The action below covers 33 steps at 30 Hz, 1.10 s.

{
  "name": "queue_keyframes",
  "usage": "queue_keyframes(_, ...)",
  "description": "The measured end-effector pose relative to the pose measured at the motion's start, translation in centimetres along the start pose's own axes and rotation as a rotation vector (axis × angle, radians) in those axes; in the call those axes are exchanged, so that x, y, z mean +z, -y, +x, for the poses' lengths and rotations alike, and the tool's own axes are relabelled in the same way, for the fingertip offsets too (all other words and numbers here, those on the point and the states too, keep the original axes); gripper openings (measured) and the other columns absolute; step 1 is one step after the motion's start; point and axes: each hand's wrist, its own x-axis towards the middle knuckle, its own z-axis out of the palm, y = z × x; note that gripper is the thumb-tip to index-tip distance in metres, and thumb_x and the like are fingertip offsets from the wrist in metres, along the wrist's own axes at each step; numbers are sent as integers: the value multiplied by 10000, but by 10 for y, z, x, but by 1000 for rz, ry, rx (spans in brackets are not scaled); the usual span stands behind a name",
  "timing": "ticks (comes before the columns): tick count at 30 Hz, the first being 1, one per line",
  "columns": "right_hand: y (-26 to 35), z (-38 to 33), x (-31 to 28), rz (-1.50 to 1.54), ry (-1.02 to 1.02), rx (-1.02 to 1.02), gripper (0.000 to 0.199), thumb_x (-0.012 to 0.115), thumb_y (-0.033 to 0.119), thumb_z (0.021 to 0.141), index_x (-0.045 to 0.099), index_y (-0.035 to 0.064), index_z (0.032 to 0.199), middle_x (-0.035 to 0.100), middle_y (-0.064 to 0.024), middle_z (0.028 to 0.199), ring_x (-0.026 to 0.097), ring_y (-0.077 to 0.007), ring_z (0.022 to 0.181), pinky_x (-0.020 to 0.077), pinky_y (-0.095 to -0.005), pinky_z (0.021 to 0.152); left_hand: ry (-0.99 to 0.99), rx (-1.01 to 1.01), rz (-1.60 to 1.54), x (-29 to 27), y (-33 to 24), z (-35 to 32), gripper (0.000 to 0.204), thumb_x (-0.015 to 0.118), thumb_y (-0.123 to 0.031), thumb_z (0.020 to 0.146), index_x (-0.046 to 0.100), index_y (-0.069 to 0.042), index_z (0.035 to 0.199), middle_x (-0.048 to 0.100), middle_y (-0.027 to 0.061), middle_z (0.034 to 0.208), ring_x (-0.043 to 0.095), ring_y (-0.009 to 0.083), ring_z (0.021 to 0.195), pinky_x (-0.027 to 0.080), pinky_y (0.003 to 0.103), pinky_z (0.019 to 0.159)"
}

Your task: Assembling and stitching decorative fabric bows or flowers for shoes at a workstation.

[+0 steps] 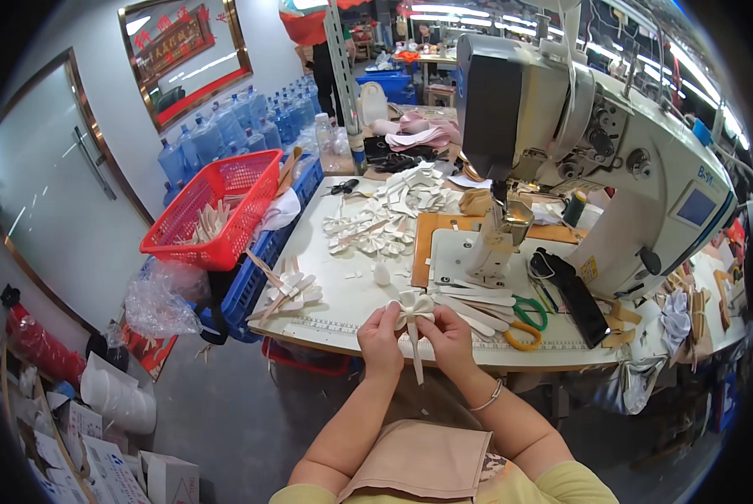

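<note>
Bow [412, 307] shows cream-white folded loops above one narrow hanging strip [417, 354].

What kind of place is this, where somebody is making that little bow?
It looks like a sewing workshop, maybe a small factory. There's a big sewing machine, a spool of dark thread, and a heap of white pieces near the white bow the person holds.

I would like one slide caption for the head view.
Left hand and right hand hold a white bow at the edge of a table, near a sewing machine.
</note>
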Motion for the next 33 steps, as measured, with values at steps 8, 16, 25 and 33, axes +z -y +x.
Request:
queue_keyframes(8,-16,2,1,138,-71,-84,62,587,74,852,574,16,867,594,-6,765,538,-52,687,439,-192,619,-118,37,-28,7,8,4,192,576,-170,865,602,11,804,596,23,739,544,86,644,451,220,585)
queue_keyframes(16,8,20,-24,-54,-13,46,158,602,169,856,574,14,843,577,-11,698,511,-62,602,452,-205,562,115,-75,108,-7,-7,6,226,549,-223,893,627,-11,882,610,24,782,554,75,667,476,234,596)
queue_keyframes(25,11,13,-21,-65,39,71,151,611,168,841,573,22,838,593,-14,689,541,-68,599,450,-200,546,239,-26,200,-17,-3,4,242,549,-155,886,571,5,1066,590,82,984,571,128,869,497,263,724)
queue_keyframes(33,17,7,-27,-89,216,513,282,544,306,876,605,39,807,587,-19,712,558,-86,589,457,-218,516,515,1047,1283,-39,-20,-12,381,567,86,664,608,-48,1019,599,84,999,545,296,1000,453,368,829)
